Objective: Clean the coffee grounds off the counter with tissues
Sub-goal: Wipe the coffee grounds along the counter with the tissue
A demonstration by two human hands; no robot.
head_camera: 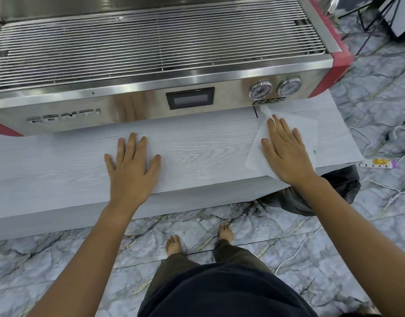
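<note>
A white tissue (307, 131) lies flat on the pale wood-grain counter (208, 149), near its right end. My right hand (286, 152) presses on it, palm down, fingers spread; one corner of the tissue reaches up to the machine's base. My left hand (132, 165) rests flat on what looks like a second faint white tissue (110, 149) at the counter's middle, fingers apart. I see no coffee grounds on the counter surface.
A steel espresso machine (151, 97) with red ends, a wire rack on top, a small screen and two gauges stands along the counter's back. A dark bag (343, 186) sits below the counter's right end. White cables (380, 188) trail over the marble floor.
</note>
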